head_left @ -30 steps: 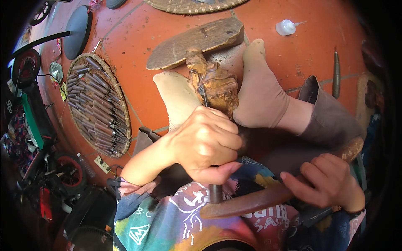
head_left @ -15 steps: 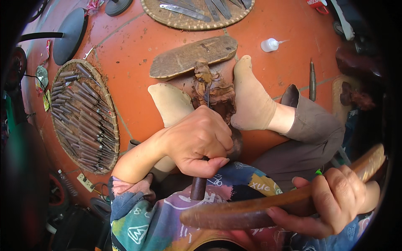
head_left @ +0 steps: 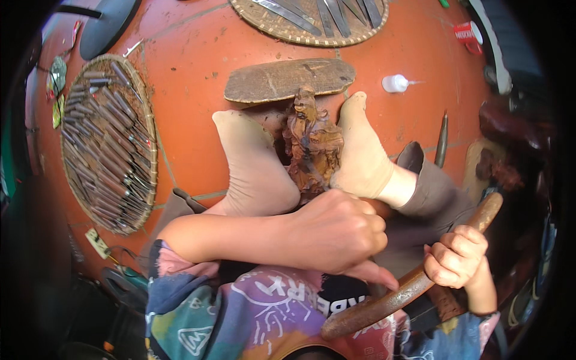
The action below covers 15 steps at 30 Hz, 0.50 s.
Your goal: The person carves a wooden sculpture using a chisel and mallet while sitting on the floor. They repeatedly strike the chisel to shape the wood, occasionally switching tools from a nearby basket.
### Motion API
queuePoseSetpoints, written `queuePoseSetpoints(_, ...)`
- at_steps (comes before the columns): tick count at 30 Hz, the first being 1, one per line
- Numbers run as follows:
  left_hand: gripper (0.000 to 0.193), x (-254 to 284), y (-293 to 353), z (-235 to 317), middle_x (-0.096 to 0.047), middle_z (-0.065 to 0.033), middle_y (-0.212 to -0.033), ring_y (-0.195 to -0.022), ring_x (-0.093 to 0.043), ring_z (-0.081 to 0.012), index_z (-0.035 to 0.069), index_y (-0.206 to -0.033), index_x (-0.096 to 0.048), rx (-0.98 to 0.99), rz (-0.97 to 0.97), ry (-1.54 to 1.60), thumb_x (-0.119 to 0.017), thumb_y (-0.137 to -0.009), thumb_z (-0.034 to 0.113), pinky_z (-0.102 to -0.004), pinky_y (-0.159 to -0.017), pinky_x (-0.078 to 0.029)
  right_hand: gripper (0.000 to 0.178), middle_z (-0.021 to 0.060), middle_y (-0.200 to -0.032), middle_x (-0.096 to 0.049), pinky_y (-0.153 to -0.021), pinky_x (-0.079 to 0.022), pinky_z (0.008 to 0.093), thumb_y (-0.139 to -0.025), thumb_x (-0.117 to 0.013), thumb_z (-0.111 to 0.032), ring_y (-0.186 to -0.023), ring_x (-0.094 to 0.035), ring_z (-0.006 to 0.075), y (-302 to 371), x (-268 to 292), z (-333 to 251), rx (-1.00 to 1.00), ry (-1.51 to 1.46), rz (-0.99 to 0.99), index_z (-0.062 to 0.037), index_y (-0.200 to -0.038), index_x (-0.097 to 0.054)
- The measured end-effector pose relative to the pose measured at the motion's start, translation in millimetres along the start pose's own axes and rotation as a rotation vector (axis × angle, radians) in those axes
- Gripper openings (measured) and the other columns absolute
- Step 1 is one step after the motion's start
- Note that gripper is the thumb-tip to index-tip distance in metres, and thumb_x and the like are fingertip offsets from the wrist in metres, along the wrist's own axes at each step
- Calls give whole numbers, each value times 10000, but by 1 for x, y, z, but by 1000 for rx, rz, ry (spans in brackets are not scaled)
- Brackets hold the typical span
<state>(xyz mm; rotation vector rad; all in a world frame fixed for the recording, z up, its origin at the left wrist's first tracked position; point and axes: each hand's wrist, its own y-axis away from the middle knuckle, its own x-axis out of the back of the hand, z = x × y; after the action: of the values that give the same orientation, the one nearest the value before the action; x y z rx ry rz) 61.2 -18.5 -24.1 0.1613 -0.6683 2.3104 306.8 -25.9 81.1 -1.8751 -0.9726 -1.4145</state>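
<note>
We see a dark, reddish-brown, knobbly wood carving (head_left: 315,141) near twelve o'clock, between two socked feet (head_left: 255,171). Its long axis runs from twelve to six, the narrower end pointing at twelve, toward a worn board (head_left: 288,81). Our left hand (head_left: 342,234) is curled closed; we cannot tell what it grips. Our right hand (head_left: 457,257) grips a curved club (head_left: 384,304). At nine, a basket (head_left: 153,157) holds many chisels (head_left: 114,153); at twelve, a tray (head_left: 318,42) holds flat blades (head_left: 336,17).

White-lettered shirt (head_left: 264,303), lettered red mug (head_left: 465,35)
</note>
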Motion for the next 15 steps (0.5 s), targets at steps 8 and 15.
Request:
queuePoseSetpoints(8, 269, -6, 11, 7, -476, -37, -798, -675, -544, -176, 106, -912, -567, 52, -42, -40, -665, -842, 347, -306, -545, -455, 172, 20, -764, -564, -774, -443, 441, -653, -647, -258, -722, -554, 216, 22, -39, 7, -149, -105, 25, -132, -736, -564)
queuePoseSetpoints(15, 392, -10, 15, 5, -421, -7, -652, -605, -468, -157, 116, -744, -523, -31, 103, -69, -656, -832, 475, -280, -517, -362, 208, 25, -750, -540, -739, -427, 405, -609, -676, -207, -709, -541, 225, 25, -62, -2, -183, -121, -65, -105, -760, -576)
